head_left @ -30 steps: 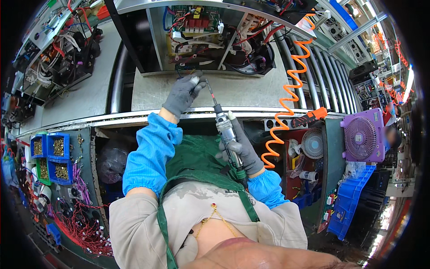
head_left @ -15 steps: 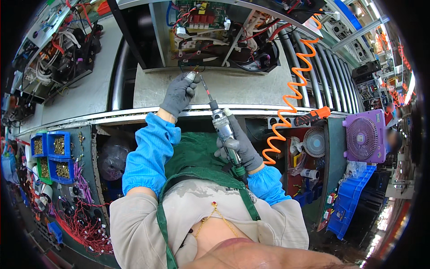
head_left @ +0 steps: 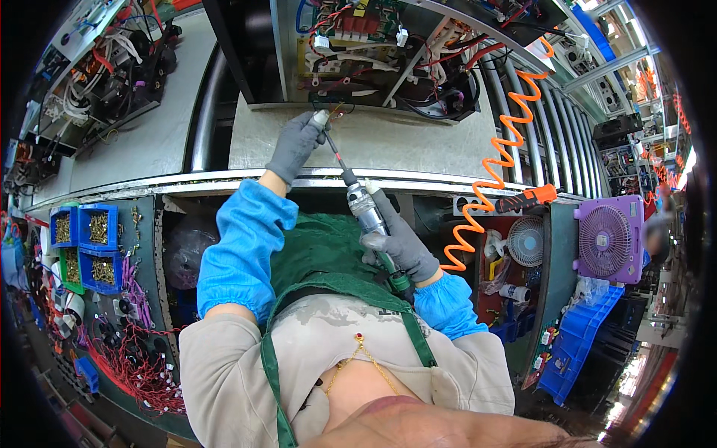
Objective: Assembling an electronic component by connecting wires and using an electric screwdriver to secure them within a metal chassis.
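Head view, looking down over a green apron (head_left: pixel 321 254) and blue sleeve covers. Right hand (head_left: pixel 399 243), grey-gloved, wrapped tight around the barrel of a powered screwdriver (head_left: pixel 366 213), near the middle of the scene. Left hand (head_left: pixel 295 142), also gloved, reaching far to the bit's tip, fingers pinched narrow around it or a small screw; too small to tell which.

Screwdriver: metal body, likely rigid and fairly weighty, smooth enough to slip, so best gripped round the thick barrel as here. Thin bit (head_left: pixel 336 153) stiff but slender. Long axis running from near right to far left, tip aimed at the lower edge of an open metal chassis (head_left: pixel 373 52) full of wiring. Green hose off the near end.

Orange coiled hose (head_left: pixel 497 179) at right; purple fan (head_left: pixel 605 239) far right; blue bins of screws (head_left: pixel 82 239) at left.
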Available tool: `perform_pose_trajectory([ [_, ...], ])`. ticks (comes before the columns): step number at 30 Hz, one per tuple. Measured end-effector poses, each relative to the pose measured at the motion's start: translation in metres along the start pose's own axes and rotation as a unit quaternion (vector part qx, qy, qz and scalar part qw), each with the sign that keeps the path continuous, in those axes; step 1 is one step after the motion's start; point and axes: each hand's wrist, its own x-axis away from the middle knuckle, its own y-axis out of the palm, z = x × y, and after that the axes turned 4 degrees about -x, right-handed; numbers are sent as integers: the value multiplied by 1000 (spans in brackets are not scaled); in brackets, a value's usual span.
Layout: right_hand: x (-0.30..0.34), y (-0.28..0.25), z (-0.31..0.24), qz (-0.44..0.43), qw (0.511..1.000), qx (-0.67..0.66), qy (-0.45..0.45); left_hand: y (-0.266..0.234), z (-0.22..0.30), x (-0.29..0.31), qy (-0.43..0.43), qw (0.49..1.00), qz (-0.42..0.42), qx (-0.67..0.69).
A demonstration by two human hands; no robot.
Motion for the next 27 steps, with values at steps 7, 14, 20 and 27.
perform_pose_trajectory([
  [7, -3, 8, 0, -66, 991, -103, 60, -37, -12, 15, 34, 995, -51, -84],
  [14, -19, 10, 13, -56, 995, -70, 31, -45, -14, 13, -4, 994, -24, -106],
  [20, -20, 4, 5, -22, 992, -126, 6, -40, -33, -27, 157, 907, 187, -342],
  [27, -21, -2, 1, 3, 989, -142, -42, -29, -29, -55, 208, 796, 83, -563],
])
